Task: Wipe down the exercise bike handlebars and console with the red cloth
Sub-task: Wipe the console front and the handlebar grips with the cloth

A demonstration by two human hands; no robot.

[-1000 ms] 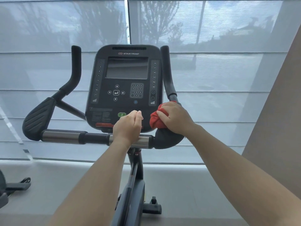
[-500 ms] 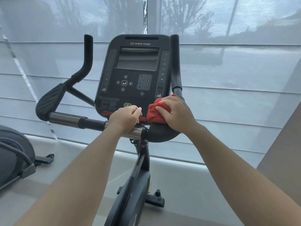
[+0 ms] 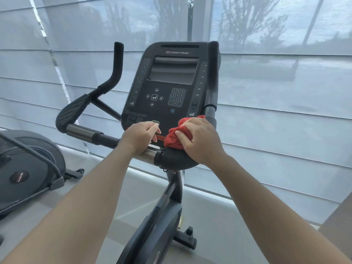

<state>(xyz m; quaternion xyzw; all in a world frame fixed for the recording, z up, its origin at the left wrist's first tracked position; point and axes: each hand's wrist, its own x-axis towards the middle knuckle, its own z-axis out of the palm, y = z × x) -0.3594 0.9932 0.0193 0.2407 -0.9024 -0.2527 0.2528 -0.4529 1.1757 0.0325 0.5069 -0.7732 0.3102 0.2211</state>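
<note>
A black exercise bike stands before me with a dark console (image 3: 167, 88) and black handlebars (image 3: 85, 109). My right hand (image 3: 200, 140) presses a bunched red cloth (image 3: 174, 137) onto the right handlebar pad (image 3: 175, 161), just below the console's lower right corner. My left hand (image 3: 141, 136) is curled over the silver crossbar (image 3: 82, 133) in front of the console's bottom edge. The right upright grip (image 3: 213, 79) rises behind the cloth; the left upright grip (image 3: 117, 63) stands free.
Another grey exercise machine (image 3: 28, 168) sits on the floor at the left. A window with a sheer blind (image 3: 285, 92) fills the wall behind the bike. The bike's frame and foot (image 3: 182, 239) run down between my arms. A brown wall edge (image 3: 339, 221) is at the right.
My view has swung left and down, bringing the neighbouring machine into sight. Both hands stay in the same spots on the bike, the right one still on the cloth.
</note>
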